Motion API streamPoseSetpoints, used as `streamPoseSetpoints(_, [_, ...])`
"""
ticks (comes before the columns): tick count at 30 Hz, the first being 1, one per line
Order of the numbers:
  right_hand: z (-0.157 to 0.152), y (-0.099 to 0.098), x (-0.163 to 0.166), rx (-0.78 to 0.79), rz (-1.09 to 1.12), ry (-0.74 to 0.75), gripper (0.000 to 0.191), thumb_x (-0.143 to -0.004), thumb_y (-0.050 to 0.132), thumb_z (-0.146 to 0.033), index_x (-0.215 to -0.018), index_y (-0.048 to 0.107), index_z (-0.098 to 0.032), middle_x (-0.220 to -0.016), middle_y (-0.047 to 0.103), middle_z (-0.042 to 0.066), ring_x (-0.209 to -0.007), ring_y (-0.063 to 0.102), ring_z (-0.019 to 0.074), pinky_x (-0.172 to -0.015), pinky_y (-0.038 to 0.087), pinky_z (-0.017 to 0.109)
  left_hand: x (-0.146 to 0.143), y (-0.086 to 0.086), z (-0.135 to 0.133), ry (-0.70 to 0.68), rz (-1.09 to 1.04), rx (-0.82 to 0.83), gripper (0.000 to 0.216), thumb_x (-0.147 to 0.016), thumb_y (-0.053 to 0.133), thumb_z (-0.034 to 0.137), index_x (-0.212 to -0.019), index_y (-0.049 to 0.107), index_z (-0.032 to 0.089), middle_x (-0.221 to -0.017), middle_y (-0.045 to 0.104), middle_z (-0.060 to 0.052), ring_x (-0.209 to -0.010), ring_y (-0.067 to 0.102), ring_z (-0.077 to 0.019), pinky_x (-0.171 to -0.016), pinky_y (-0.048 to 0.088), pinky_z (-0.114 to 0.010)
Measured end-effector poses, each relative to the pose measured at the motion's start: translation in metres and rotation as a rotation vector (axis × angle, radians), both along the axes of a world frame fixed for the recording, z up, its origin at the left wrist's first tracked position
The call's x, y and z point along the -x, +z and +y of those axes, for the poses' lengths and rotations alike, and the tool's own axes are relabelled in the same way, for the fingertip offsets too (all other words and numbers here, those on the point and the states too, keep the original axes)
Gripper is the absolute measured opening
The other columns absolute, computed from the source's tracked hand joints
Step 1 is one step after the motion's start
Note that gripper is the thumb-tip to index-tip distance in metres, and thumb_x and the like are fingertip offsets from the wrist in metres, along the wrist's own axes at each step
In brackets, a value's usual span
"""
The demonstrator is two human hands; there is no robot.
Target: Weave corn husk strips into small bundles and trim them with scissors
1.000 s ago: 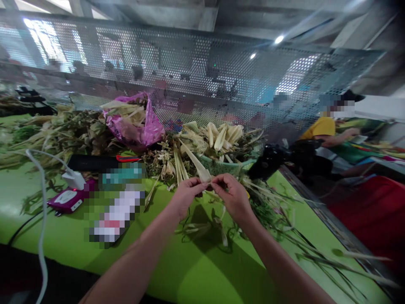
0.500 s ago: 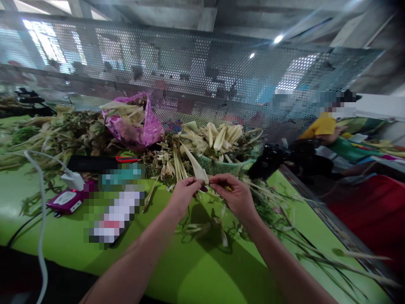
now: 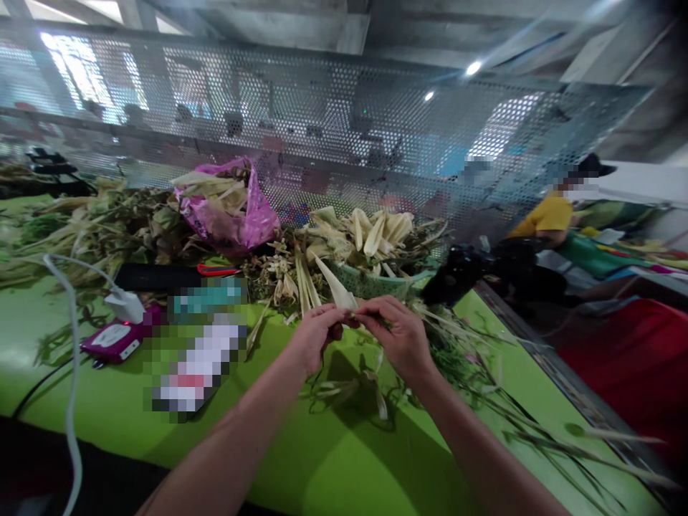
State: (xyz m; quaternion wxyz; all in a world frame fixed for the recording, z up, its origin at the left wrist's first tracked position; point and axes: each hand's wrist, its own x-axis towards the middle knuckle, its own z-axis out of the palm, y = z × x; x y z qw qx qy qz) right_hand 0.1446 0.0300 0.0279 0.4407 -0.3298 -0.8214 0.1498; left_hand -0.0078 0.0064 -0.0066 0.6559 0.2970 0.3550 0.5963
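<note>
A pale, pointed corn husk (image 3: 337, 288) rises between my hands, its tip leaning up and to the left. My left hand (image 3: 318, 334) pinches its lower end, fingers curled. My right hand (image 3: 396, 331) meets it from the other side, thumb and forefinger closed on the same lower end. Below them, loose husk scraps (image 3: 344, 390) lie on the green table (image 3: 301, 466). Just beyond my hands stands a green basket (image 3: 370, 283) heaped with folded pale husks (image 3: 376, 233).
A pink plastic bag (image 3: 231, 222) of husks and a dried husk pile (image 3: 145, 222) lie at back left. Left of my arm are a purple power strip (image 3: 115, 340) with a white cable (image 3: 71, 373). A metal mesh screen (image 3: 301, 107) stands behind; a person in yellow (image 3: 548, 215) is right.
The husk has shifted slightly right and down, and its tip sits lower. My fingers have drawn closer together at its base.
</note>
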Motion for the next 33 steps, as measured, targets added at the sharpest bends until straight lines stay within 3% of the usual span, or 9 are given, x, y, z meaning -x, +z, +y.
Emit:
streamPoseSetpoints(7, [0.002, -0.002, 0.0, 0.079, -0.026, -0.056, 0.01, -0.084, 0.058, -0.025, -0.076, 0.061, -0.02, -0.078, 0.061, 0.003, -0.073, 0.057, 0.0174, -0.068, 0.044, 0.029, 0.0, 0.007, -0.003, 0.073, 0.276, -0.141, 0.018, -0.068, 0.065, 0.033, -0.07, 0.068, 0.015, -0.064, 0.059, -0.001, -0.055, 0.037, -0.0087, -0.054, 0.029, -0.023])
streamPoseSetpoints(14, [0.004, -0.003, -0.002, 0.174, 0.019, -0.115, 0.007, -0.077, 0.062, -0.024, -0.074, 0.061, -0.018, -0.074, 0.06, 0.003, -0.067, 0.056, 0.0165, -0.062, 0.045, 0.028, 0.0, 0.01, -0.002, 0.047, 0.49, -0.304, 0.023, -0.074, 0.063, 0.036, -0.08, 0.07, 0.015, -0.074, 0.062, -0.002, -0.068, 0.049, -0.0131, -0.065, 0.036, -0.024])
streamPoseSetpoints(20, [0.006, -0.004, -0.002, 0.471, 0.232, -0.006, 0.02, -0.072, 0.069, -0.031, -0.085, 0.062, -0.018, -0.073, 0.064, 0.002, -0.066, 0.058, 0.0152, -0.062, 0.048, 0.028, 0.001, 0.006, 0.0, 0.046, 0.513, -0.263, 0.023, -0.074, 0.062, 0.037, -0.074, 0.069, 0.015, -0.069, 0.062, -0.002, -0.064, 0.048, -0.0128, -0.063, 0.035, -0.024])
streamPoseSetpoints(23, [0.008, -0.003, -0.003, 0.586, 0.229, 0.086, 0.028, -0.071, 0.07, -0.036, -0.091, 0.064, -0.017, -0.078, 0.066, 0.003, -0.072, 0.06, 0.0164, -0.066, 0.048, 0.029, 0.003, 0.007, 0.0, 0.037, 0.551, -0.282, 0.023, -0.076, 0.058, 0.035, -0.073, 0.069, 0.015, -0.067, 0.061, -0.001, -0.062, 0.047, -0.0124, -0.062, 0.035, -0.024])
streamPoseSetpoints(29, [0.006, -0.003, -0.005, 0.374, 0.071, -0.035, 0.017, -0.072, 0.069, -0.034, -0.07, 0.063, -0.018, -0.067, 0.059, 0.0, -0.064, 0.052, 0.0143, -0.06, 0.041, 0.026, 0.006, 0.012, -0.001, 0.056, 0.71, -0.303, 0.018, -0.076, 0.056, 0.028, -0.069, 0.068, 0.016, -0.063, 0.06, -0.001, -0.061, 0.048, -0.013, -0.059, 0.033, -0.025])
streamPoseSetpoints(33, [0.005, -0.008, 0.0, 0.484, 0.191, -0.028, 0.02, -0.073, 0.066, -0.037, -0.071, 0.06, -0.018, -0.064, 0.054, -0.002, -0.059, 0.047, 0.0129, -0.055, 0.039, 0.025, 0.004, 0.012, -0.001, 0.062, 0.507, -0.221, 0.019, -0.072, 0.064, 0.033, -0.075, 0.067, 0.014, -0.069, 0.063, -0.002, -0.062, 0.049, -0.0115, -0.06, 0.036, -0.024])
